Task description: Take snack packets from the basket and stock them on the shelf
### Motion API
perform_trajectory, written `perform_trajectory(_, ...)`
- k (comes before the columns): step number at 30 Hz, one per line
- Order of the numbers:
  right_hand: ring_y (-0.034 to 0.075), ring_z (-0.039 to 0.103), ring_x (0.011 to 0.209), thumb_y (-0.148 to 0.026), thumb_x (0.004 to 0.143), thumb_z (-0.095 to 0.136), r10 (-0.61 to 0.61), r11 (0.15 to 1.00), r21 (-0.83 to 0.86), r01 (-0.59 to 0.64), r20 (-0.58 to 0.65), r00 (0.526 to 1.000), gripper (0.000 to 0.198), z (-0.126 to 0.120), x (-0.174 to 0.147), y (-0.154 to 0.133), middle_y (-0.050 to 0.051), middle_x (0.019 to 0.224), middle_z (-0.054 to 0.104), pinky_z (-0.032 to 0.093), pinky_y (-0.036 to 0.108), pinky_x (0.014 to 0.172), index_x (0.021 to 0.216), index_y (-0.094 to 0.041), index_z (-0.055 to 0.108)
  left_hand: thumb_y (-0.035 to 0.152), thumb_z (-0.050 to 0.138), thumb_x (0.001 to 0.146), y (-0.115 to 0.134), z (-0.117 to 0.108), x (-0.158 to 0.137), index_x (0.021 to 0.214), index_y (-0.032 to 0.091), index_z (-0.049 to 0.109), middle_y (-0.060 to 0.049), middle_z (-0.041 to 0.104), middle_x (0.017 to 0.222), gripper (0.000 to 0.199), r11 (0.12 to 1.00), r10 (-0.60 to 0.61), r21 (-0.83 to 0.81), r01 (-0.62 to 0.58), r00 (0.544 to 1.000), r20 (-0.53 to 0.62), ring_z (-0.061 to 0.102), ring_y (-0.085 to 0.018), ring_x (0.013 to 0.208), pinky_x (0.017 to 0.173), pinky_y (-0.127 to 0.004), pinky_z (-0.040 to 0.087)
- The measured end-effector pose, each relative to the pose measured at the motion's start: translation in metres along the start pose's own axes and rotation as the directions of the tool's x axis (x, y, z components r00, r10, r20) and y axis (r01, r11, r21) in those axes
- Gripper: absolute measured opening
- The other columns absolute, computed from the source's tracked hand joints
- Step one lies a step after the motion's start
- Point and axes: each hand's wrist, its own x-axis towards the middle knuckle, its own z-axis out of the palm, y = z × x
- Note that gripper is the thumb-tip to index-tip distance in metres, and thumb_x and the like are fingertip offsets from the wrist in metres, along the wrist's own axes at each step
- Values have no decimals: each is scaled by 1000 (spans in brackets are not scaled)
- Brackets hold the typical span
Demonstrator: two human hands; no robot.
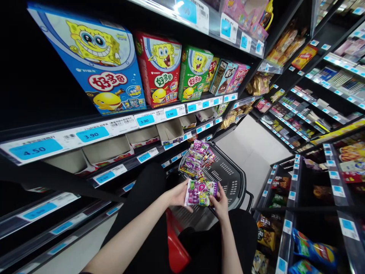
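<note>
Between my two hands is a purple and white candy packet (pixel 199 193), its grape-patterned front facing up. My left hand (pixel 179 196) grips its left end, and my right hand (pixel 220 201) pinches its right end with the thumb on top. Just beyond it, a pile of similar colourful candy packets (pixel 196 160) lies in the left part of a dark grey shopping basket (pixel 228 171). The packet hides part of the basket's near side.
Boxed snacks, including a blue box (pixel 94 64) and a red box (pixel 159 68), stand on the left shelf. Below them are open cardboard display trays (pixel 169 133). Shelves of bagged snacks (pixel 313 247) line the right. A red plastic piece (pixel 175 245) is between my legs. Pale floor (pixel 251 146) runs ahead.
</note>
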Motion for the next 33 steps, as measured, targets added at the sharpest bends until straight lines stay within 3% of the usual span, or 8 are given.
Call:
perform_trajectory(3, 21, 57, 84, -32, 62, 66, -94, 967, -243, 69, -92, 991, 37, -12, -2, -4, 5, 86, 62, 46, 35, 78, 98, -20, 64, 61, 51, 66, -1, -3, -4, 112, 21, 47, -11, 59, 108, 61, 988, -157, 9, 157, 984, 84, 53, -32, 98, 79, -56, 38)
perform_trajectory(6, 19, 53, 75, -29, 60, 67, -204, 912, -380, 154, -95, 974, 11, -22, -3, -7, 3, 73, 58, 44, 34, 74, 68, -22, 70, 40, 59, 68, -7, -5, 0, 105, 17, 51, -9, 62, 99, 45, 999, -47, -8, 47, 999, 7, 56, -26, 94, 86, -48, 38)
perform_trajectory(9, 22, 52, 81, -24, 64, 65, -227, 896, -374, 240, 79, 971, 6, -22, -5, -9, 3, 71, 63, 40, 38, 80, 62, -26, 69, 16, 61, 64, -13, -6, 6, 102, 13, 53, -7, 63, 92, 39, 996, 94, 14, -93, 991, -99, 57, -19, 90, 89, -37, 38)
perform_trajectory(12, 24, 48, 99, -22, 66, 62, -229, 879, -390, 274, 160, 960, 11, -16, -5, -8, 3, 92, 66, 33, 42, 91, 62, -29, 70, 6, 64, 57, -18, -3, 7, 106, 14, 52, -7, 63, 91, 51, 992, 97, 93, -87, 988, -116, 59, -18, 85, 84, -33, 41)
perform_trajectory(16, 24, 43, 113, -29, 71, 56, -150, 947, -280, 155, 40, 988, 16, -13, -2, 0, 5, 120, 52, 34, 38, 93, 76, -24, 70, 9, 68, 55, -17, 3, 7, 111, 17, 50, -7, 61, 93, 59, 942, 276, 239, -235, 949, -153, 60, -20, 80, 74, -35, 45)
perform_trajectory(21, 23, 52, 106, -36, 74, 56, 18, 999, -33, -17, 38, 999, 36, -13, 0, 7, 7, 117, 56, 39, 39, 90, 108, -24, 59, 12, 72, 49, -12, 3, 13, 104, 16, 59, -6, 62, 97, 57, 734, 572, 555, -391, 796, -197, 55, -23, 91, 77, -32, 44)
perform_trajectory(27, 24, 52, 106, -26, 59, 73, -36, 987, -153, 53, 110, 993, 48, -10, 1, 1, 6, 111, 61, 36, 39, 94, 106, -22, 61, 19, 71, 53, -8, 6, 11, 93, 13, 68, -7, 62, 105, 40, 556, 673, 774, -304, 712, -203, 50, -27, 101, 81, -31, 40)
perform_trajectory(33, 21, 60, 79, -33, 63, 67, -104, 930, -356, 87, -29, 994, 29, -6, 2, 9, 6, 86, 69, 46, 32, 72, 88, -18, 69, 25, 68, 56, -8, 3, 12, 86, 12, 70, -6, 68, 84, 32, 484, 715, 838, -252, 666, -213, 57, -20, 75, 70, -28, 43)
